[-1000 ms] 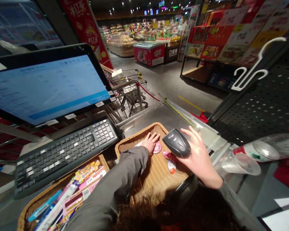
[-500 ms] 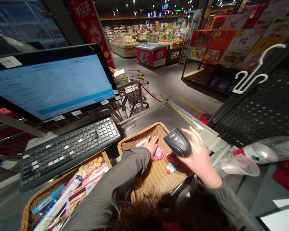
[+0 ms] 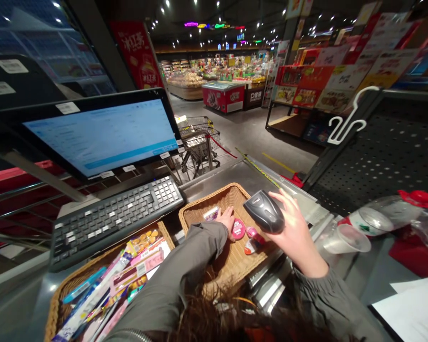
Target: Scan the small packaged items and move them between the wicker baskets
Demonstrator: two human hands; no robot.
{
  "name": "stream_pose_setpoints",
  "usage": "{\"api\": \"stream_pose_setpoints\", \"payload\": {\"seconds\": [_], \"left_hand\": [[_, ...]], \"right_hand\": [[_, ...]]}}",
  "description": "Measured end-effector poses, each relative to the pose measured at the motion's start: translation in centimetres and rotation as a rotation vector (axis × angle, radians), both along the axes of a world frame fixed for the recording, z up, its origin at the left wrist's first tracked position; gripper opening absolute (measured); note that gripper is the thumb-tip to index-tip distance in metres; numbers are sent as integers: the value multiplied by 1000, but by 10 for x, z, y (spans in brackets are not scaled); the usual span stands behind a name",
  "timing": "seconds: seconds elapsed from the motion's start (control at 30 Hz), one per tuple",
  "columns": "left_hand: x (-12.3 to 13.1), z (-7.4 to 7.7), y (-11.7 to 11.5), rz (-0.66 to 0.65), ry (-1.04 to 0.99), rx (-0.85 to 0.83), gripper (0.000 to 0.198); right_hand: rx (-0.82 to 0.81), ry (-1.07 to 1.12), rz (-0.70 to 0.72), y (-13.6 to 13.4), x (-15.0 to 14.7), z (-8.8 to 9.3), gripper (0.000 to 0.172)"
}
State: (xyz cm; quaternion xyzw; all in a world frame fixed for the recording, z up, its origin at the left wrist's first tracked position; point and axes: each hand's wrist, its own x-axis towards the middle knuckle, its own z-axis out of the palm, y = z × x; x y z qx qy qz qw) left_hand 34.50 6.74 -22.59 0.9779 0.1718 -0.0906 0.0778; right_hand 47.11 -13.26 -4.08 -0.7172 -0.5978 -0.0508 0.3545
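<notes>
My right hand [image 3: 295,232] is wrapped round a black barcode scanner [image 3: 264,211], held above the right side of a wicker basket [image 3: 231,268]. My left hand [image 3: 227,220] reaches into this basket with its fingers stretched out, between a small white packet [image 3: 211,213] and a round pink container [image 3: 238,229]. It lies right against the pink container; whether it grips it I cannot tell. A small pink-wrapped item [image 3: 254,233] and a red-and-white egg-shaped sweet [image 3: 250,247] lie to the right in the basket, below the scanner.
A second wicker basket [image 3: 53,304] full of packaged sweets stands at the left, beside a keyboard [image 3: 117,216] and a monitor [image 3: 110,130]. Plastic cups [image 3: 349,239] and a clear bottle with a red cap [image 3: 415,197] are at the right. A shopping cart [image 3: 198,137] stands beyond the counter.
The view has tilted up and shifted left. In the basket, the white packet shows more beside my left hand. My right hand still holds the scanner in about the same place.
</notes>
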Motion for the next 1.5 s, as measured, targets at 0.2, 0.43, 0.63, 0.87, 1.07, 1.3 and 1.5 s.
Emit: {"api": "stream_pose_setpoints", "payload": {"seconds": [0.2,0.43,0.63,0.87,1.07,1.3,1.5], "left_hand": [[-1,76,12,57,-89,91,99],[-61,214,24,149,-394,405,86],[-125,270,10,316,-514,590,83],[-191,285,-9,411,-508,667,79],[-233,283,-21,465,-473,652,80],[-269,285,-32,496,-446,653,81],[-291,283,-38,499,-432,640,82]], "right_hand": [[72,-27,-24,-13,-2,4,36],[95,-107,48,-11,-27,11,40],[182,-185,230,0,-63,35,39],[186,-198,366,7,-111,52,39],[234,-210,455,7,-140,52,41],[211,-183,479,-3,-168,51,37],[163,-177,483,-10,-183,51,41]]}}
